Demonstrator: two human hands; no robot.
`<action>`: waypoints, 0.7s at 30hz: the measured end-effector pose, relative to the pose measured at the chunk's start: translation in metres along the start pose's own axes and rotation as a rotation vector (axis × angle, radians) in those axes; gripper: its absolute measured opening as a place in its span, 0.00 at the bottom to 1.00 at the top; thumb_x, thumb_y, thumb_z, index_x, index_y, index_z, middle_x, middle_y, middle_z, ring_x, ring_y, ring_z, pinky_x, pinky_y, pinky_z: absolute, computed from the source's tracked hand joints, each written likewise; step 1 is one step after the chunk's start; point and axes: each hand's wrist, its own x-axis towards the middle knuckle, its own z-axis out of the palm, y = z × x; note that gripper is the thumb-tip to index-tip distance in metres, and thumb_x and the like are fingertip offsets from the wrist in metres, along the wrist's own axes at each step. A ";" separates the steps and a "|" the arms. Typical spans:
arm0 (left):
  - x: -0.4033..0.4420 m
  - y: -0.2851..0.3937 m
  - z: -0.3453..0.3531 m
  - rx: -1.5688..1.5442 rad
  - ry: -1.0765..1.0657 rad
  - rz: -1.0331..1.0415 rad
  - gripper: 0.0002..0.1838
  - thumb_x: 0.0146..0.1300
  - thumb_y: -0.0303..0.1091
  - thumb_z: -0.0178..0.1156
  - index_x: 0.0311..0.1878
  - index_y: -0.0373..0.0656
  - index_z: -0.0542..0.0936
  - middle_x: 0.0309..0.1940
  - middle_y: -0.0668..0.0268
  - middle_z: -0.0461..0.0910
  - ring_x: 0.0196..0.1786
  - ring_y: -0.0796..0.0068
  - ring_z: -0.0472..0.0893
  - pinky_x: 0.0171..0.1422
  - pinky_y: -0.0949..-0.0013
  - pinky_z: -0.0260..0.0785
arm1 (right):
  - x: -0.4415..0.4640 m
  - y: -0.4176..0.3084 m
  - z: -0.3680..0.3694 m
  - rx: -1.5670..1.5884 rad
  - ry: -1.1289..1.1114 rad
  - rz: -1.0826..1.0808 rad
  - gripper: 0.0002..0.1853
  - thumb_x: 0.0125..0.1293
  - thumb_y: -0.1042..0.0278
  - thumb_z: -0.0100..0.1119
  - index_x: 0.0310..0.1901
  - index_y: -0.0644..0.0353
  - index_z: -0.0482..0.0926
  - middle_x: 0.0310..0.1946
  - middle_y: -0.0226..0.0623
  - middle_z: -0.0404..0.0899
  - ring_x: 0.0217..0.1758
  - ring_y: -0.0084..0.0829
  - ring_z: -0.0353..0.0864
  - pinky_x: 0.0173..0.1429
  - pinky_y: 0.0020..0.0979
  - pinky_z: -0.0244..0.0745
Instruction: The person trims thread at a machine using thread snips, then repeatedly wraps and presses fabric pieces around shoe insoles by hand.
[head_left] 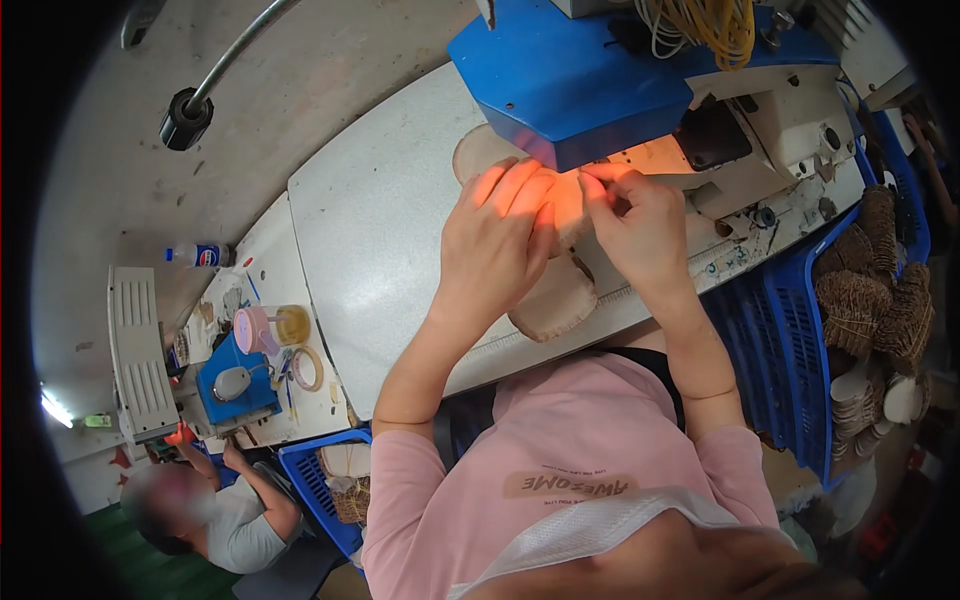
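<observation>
Under the front of a blue machine head [570,90], a pale, sole-shaped piece [553,303] lies on the white work table [370,220], lit orange near the machine. My left hand [497,225] rests on the piece's upper part, its fingers stretched out and pointing toward the machine. Close on its right, my right hand [635,215] has thumb and forefinger pinched together at the edge of the lit area. What those fingertips hold is too small to make out. Another rounded pale part [478,152] shows beyond my left hand.
A dark phone [713,135] lies on the machine bed at the right. Blue baskets [800,330] with bundled brown pieces [855,300] stand at the right. At the left are a co-worker [245,520], a pink cup [252,331], a tape roll [306,369] and a bottle [197,255].
</observation>
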 end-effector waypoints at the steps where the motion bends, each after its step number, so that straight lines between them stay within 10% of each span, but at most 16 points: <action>1: 0.001 0.000 -0.001 0.002 -0.004 -0.001 0.13 0.58 0.26 0.59 0.47 0.37 0.80 0.44 0.55 0.80 0.51 0.51 0.78 0.53 0.58 0.72 | 0.000 -0.001 0.001 0.003 0.008 -0.003 0.06 0.61 0.69 0.63 0.32 0.61 0.83 0.13 0.37 0.73 0.15 0.35 0.74 0.23 0.33 0.67; 21: 0.013 -0.035 0.002 -0.250 -0.143 0.067 0.10 0.55 0.24 0.62 0.41 0.42 0.83 0.38 0.65 0.79 0.41 0.64 0.78 0.41 0.64 0.74 | -0.023 0.027 -0.008 0.321 0.086 0.009 0.07 0.63 0.76 0.64 0.42 0.65 0.84 0.18 0.27 0.78 0.19 0.11 0.70 0.24 0.18 0.63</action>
